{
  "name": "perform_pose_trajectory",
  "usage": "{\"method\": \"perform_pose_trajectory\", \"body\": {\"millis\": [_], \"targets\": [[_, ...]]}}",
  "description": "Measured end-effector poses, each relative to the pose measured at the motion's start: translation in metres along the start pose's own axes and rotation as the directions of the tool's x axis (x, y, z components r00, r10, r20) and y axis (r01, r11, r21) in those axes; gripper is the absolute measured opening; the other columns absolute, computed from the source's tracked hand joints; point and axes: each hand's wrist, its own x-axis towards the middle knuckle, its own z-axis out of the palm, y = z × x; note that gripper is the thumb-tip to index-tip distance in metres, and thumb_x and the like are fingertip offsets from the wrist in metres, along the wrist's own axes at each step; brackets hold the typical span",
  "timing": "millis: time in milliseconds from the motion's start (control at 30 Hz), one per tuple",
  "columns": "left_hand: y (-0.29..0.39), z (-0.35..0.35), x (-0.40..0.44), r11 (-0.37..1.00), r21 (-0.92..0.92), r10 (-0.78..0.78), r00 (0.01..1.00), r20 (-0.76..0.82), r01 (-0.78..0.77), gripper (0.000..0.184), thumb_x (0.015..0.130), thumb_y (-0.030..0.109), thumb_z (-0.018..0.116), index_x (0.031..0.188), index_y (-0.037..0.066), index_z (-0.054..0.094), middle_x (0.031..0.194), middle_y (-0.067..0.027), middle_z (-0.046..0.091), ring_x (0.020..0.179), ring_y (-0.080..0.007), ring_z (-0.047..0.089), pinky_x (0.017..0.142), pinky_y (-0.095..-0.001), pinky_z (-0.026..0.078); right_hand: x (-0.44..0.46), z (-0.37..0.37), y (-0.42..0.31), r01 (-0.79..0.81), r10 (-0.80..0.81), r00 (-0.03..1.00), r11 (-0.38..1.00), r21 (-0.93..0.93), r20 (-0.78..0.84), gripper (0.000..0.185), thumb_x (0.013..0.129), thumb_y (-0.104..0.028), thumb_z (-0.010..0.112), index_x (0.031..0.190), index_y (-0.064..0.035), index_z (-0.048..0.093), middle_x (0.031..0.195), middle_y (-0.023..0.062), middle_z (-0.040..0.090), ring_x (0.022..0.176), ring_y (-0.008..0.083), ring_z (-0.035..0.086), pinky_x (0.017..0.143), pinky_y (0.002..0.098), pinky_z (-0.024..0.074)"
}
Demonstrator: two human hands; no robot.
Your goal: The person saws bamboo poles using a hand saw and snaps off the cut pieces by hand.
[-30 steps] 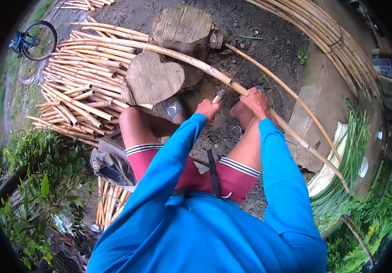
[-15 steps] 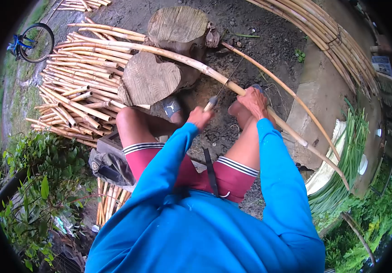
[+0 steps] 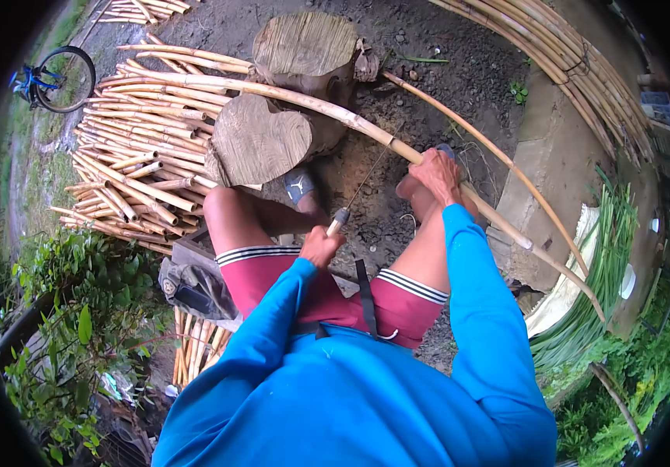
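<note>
A long bamboo pole (image 3: 327, 109) runs from the cane pile past the log stumps and across my right knee. My right hand (image 3: 438, 177) is closed round this pole above that knee. In my left hand (image 3: 322, 246) is the pale handle of a thin-bladed saw (image 3: 338, 221), held over my lap. The narrow blade slants up to the right and its far end meets the pole, left of my right hand. A thinner cane (image 3: 491, 145) lies beyond, to the right of the pole.
Two log stumps (image 3: 261, 138) stand ahead, with a pile of cut canes (image 3: 140, 148) at left. Tied long poles (image 3: 537, 39) lie at upper right. Green stalks (image 3: 611, 257) are at right, a bicycle (image 3: 63, 79) at upper left, and a dark cloth (image 3: 191, 288) beside my left thigh.
My left hand has moved down and back toward my lap with the saw, and more blade shows between it and the pole. My right hand stays on the pole.
</note>
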Motion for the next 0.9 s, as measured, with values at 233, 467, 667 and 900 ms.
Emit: {"method": "perform_pose_trajectory", "body": {"millis": [233,467,667,900], "targets": [[0.097,0.0,0.08,1.0,-0.007,-0.005,0.998,0.068,0.006,0.041,0.077,0.036,0.066,0.076,-0.005,0.064,0.062,-0.0141,0.06,0.056,-0.0225,0.061,0.053,-0.0398,0.046,0.0,-0.003,-0.001,-0.048,0.039,0.993,0.996,0.078,0.11,0.036,0.073,-0.029,0.064,0.095,-0.0022,0.073,0.099,0.0281,0.067,0.098,0.043,0.065,0.09,0.0464,0.0502],[0.042,-0.013,0.012,0.995,0.029,-0.099,0.977,0.187,0.096,0.043,0.079,0.036,0.059,0.096,-0.003,0.067,0.074,-0.0239,0.064,0.072,-0.0337,0.068,0.075,-0.0428,0.052,-0.001,-0.004,0.001,-0.051,0.048,0.998,0.998,0.046,0.046,0.036,0.072,-0.029,0.064,0.095,-0.0026,0.073,0.1,0.0253,0.068,0.098,0.0423,0.065,0.09,0.0465,0.0509],[0.082,0.001,0.061,0.998,-0.006,-0.065,0.986,0.152,0.067,0.038,0.079,0.036,0.06,0.091,0.0,0.068,0.07,-0.023,0.063,0.076,-0.0366,0.067,0.072,-0.0451,0.051,0.005,0.005,0.011,-0.009,0.008,1.0,0.997,0.074,0.008,0.033,0.072,-0.026,0.065,0.093,-0.0016,0.072,0.101,0.0273,0.067,0.098,0.042,0.065,0.089,0.0467,0.0515],[0.077,0.0,0.05,0.983,-0.026,-0.181,0.98,0.081,0.184,0.043,0.077,0.036,0.062,0.088,-0.006,0.068,0.072,-0.0243,0.064,0.072,-0.0365,0.067,0.067,-0.0444,0.052,-0.001,-0.003,0.001,-0.015,0.015,1.0,0.999,0.045,0.0,0.034,0.072,-0.028,0.065,0.092,-0.0006,0.072,0.099,0.0278,0.067,0.096,0.0427,0.065,0.089,0.0473,0.0515]]}}
